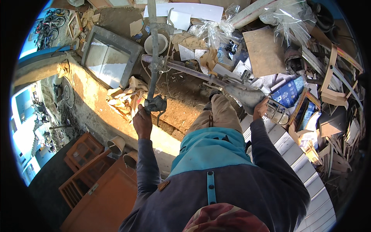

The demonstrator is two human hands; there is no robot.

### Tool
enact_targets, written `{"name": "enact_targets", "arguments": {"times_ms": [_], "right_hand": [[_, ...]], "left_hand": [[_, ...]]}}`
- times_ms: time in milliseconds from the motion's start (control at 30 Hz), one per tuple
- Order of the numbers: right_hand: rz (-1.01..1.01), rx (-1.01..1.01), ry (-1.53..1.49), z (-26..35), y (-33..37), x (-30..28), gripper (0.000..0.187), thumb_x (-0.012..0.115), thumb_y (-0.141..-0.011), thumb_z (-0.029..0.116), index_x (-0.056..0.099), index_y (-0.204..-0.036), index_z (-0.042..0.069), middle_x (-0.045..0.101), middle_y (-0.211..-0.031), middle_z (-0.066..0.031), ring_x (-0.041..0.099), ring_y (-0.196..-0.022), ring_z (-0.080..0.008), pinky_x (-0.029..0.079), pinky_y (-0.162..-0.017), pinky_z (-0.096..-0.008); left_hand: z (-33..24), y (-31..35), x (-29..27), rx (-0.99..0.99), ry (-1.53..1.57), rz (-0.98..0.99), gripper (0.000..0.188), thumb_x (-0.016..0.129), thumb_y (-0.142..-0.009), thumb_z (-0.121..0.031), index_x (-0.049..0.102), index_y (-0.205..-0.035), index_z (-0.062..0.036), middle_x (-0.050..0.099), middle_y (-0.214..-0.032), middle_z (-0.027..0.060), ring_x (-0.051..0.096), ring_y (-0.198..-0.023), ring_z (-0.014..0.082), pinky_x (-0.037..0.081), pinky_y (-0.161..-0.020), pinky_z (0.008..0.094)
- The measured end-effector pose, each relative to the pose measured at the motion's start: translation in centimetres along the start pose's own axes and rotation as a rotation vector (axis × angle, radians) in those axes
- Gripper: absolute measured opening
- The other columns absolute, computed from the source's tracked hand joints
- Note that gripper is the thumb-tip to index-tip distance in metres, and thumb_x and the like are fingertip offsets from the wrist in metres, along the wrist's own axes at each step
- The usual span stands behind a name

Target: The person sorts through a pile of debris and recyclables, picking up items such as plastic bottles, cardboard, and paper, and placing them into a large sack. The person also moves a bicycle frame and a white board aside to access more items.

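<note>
An old, dusty bicycle stands across in front of me, its front to the left and its rear to the right. My left hand is closed around the near end of its grey handlebar, beside a dark lever clamp. The bar's other end points away from me. On the worn grey saddle rests my right hand, its fingers curled over the rear edge. Behind the saddle a metal rear rack shows. My body and legs hide part of the bicycle's near side.
Cardboard, paper, plastic wrap and wood scraps pile up at the right. A grey frame and a white bowl lie beyond the handlebar. Wooden furniture stands at near left. Light ribbed panels lie at near right.
</note>
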State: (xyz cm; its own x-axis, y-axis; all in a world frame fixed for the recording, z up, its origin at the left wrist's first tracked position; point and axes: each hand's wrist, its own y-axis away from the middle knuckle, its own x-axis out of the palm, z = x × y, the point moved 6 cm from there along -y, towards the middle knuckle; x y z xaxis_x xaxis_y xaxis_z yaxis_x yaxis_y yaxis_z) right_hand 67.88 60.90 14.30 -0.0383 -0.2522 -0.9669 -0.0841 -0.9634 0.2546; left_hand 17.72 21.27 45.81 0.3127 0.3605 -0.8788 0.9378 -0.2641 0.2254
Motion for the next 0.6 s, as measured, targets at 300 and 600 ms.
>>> {"name": "enact_targets", "arguments": {"times_ms": [300,600], "right_hand": [[0.085,-0.025,-0.097,3.3,2.6,-3.8,0.043,0.035,-0.110,0.020,0.035,-0.152,0.010,0.071,-0.105,-0.0326,0.070,-0.092,-0.0500,0.055,-0.080,-0.0559],[0.082,0.152,-0.365,2.8,2.3,-3.9,0.073,0.028,-0.108,0.056,0.064,-0.131,-0.003,0.066,-0.116,-0.0382,0.064,-0.107,-0.0533,0.047,-0.099,-0.0540]], "left_hand": [[-7.2,-0.8,-1.7,0.199,0.106,-0.173,0.029,0.054,-0.107,-0.027,0.059,-0.121,-0.0024,0.059,-0.118,0.0192,0.060,-0.107,0.0391,0.050,-0.086,0.0472],[-10.8,-4.1,1.6,0.156,-0.071,-0.009,0.041,0.060,-0.103,-0.022,0.050,-0.138,-0.0032,0.064,-0.121,0.0254,0.065,-0.109,0.0421,0.050,-0.088,0.0504]]}}
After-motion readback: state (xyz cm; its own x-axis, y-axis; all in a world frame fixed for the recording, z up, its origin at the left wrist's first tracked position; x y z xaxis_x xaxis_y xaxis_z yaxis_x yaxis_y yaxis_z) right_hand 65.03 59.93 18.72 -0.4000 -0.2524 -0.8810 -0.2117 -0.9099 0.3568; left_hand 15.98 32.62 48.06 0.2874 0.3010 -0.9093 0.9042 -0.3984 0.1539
